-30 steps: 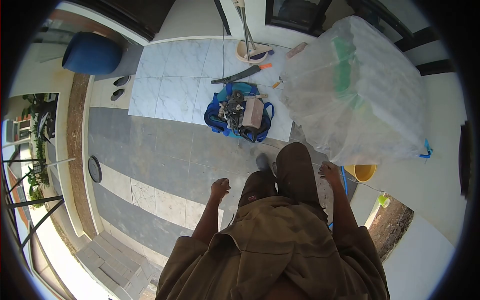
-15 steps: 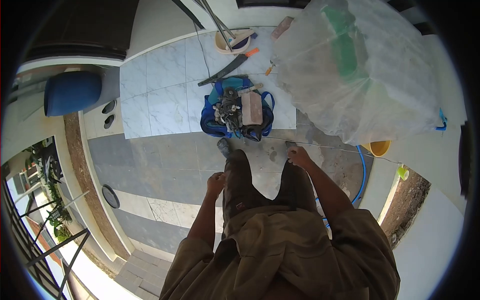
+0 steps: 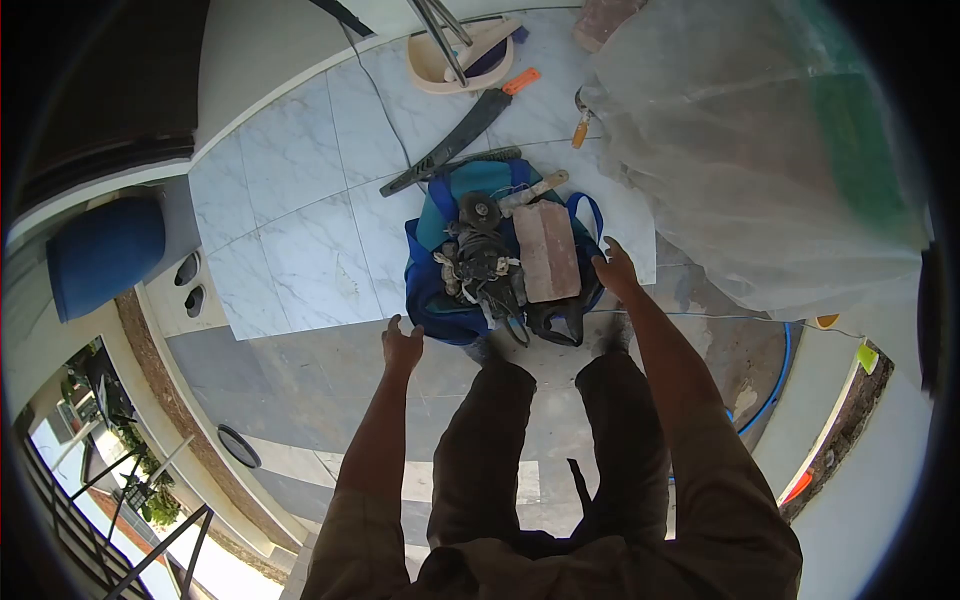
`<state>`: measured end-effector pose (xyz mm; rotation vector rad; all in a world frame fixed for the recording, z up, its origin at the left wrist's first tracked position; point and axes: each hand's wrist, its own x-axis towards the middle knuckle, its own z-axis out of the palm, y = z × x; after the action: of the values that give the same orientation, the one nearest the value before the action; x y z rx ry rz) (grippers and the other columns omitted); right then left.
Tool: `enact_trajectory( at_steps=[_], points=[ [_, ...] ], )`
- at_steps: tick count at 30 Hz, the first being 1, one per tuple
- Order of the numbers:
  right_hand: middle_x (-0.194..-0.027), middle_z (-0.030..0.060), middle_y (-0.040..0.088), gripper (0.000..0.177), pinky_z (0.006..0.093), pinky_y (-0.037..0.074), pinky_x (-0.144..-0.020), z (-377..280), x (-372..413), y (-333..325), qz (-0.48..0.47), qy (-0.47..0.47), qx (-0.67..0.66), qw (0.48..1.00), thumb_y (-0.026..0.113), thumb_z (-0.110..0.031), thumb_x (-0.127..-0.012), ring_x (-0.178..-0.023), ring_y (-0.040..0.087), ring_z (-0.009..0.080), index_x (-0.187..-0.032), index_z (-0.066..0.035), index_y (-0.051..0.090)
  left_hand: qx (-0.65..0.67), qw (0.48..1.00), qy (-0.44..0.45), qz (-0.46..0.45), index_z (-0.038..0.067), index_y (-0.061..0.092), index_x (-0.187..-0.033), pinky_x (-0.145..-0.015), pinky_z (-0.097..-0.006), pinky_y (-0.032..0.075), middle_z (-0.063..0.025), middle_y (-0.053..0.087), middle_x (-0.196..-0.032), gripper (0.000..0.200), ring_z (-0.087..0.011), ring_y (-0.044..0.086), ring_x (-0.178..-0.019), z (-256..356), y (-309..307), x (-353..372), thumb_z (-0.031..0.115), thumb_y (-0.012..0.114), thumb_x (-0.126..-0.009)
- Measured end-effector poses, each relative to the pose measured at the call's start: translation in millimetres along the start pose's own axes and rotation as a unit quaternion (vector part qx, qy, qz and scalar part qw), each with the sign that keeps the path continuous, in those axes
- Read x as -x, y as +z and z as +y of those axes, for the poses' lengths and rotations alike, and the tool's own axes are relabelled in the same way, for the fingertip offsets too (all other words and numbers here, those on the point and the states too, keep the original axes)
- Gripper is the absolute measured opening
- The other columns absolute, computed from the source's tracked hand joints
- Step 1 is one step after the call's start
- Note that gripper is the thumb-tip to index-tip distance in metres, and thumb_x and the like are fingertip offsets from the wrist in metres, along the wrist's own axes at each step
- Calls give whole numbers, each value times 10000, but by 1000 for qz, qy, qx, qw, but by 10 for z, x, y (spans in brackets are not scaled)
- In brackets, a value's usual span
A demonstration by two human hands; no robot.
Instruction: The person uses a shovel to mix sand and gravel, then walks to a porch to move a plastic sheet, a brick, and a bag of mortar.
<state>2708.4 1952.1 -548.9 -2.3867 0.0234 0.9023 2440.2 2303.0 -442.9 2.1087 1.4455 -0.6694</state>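
Note:
A blue and teal bag (image 3: 425, 300) sits at the front edge of the tiled step, opened out with things on top. On it lie a dusty angle grinder (image 3: 483, 245) with its cord bundled, a reddish-grey block (image 3: 547, 252) and a tool with a pale handle (image 3: 545, 187). My left hand (image 3: 403, 348) hangs beside the bag's lower left corner, fingers apart and holding nothing. Close to the bag's right side and its strap loop (image 3: 586, 215), my right hand (image 3: 616, 272) reaches forward with thumb and fingers apart, also bare.
Behind the bag lies a handsaw (image 3: 450, 140) with an orange handle, near a cream basin (image 3: 432, 72) holding tools. A small orange-handled tool (image 3: 581, 130) is on the white tiles (image 3: 300, 230). Plastic sheeting (image 3: 720, 170) covers a bulky pile at right. A blue hose (image 3: 782, 375) curves along the floor.
Both hands have moved forward from near my thighs to either side of the bag, and their fingers have spread. My view has come closer to the bag as my body leans down.

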Motion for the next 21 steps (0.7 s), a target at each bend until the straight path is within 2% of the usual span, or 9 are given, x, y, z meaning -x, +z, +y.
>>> enact_trajectory(
  at_steps=[2,4,7,8,11,12,13,16,21],
  points=[
    [-1155,247,591,594,415,455,-910,69,-363,256,12,-3,27,1000,603,-281,-811,-1067,585,360,-1321,-28,436,-31,997,-31,65,43,387,-1362,-968,-423,427,-264,497,-1280,732,-387,514,-1162,161,146,-354,418,659,-795],
    [-1194,249,569,607,433,436,-933,112,-584,491,-20,49,1,999,609,-295,-813,-1109,559,375,-1324,-25,425,85,992,-92,3,45,318,-1399,-980,-429,415,-258,453,-1326,801,-383,478,-1201,336,234,-639,443,661,-795],
    [-1089,210,630,463,396,465,-872,86,-636,764,43,115,-13,992,605,-268,-838,-1014,611,330,-1203,7,533,222,964,-126,-71,47,243,-1435,-980,-433,409,-238,409,-1369,880,-368,442,-1234,222,605,-1000,470,669,-792],
    [-1037,214,642,409,387,472,-840,171,-635,799,37,107,-76,991,604,-259,-842,-966,623,323,-1145,13,567,260,953,-129,-90,48,222,-1444,-977,-433,409,-230,398,-1379,903,-361,432,-1241,242,638,-1020,477,673,-791],
    [-877,190,666,276,346,476,-738,216,-535,838,40,102,-239,965,612,-219,-852,-817,630,265,-971,27,646,427,884,-190,-24,36,275,-1426,-950,-428,420,-197,470,-1320,878,-332,491,-1171,502,790,-749,485,676,-787],
    [-820,156,667,237,322,467,-700,84,-471,792,58,114,-278,952,620,-196,-853,-762,615,219,-912,30,658,441,875,-199,20,35,396,-1341,-876,-400,454,-147,545,-1209,688,-294,546,-1053,736,747,-628,382,672,-815],
    [-764,122,668,210,298,458,-662,-79,-491,705,78,122,-317,937,628,-173,-855,-708,599,173,-853,33,670,488,855,-174,17,38,421,-1304,-853,-393,461,-131,554,-1175,616,-280,552,-1019,874,742,-630,332,665,-821],
    [-717,58,633,162,268,430,-612,-425,-511,524,96,132,-355,921,639,-125,-849,-653,525,102,-868,34,664,603,786,-136,15,55,479,-1179,-759,-374,486,-75,565,-1053,384,-222,561,-902,1082,711,-615,129,620,-830],
    [-733,18,614,173,257,412,-633,-1051,-1193,226,117,53,-324,937,656,-155,-848,-657,497,94,-874,14,684,638,762,-116,-1,69,443,-1227,-782,-407,500,-107,550,-1103,444,-252,569,-954,1560,450,-1015,161,628,-834]
  ],
)
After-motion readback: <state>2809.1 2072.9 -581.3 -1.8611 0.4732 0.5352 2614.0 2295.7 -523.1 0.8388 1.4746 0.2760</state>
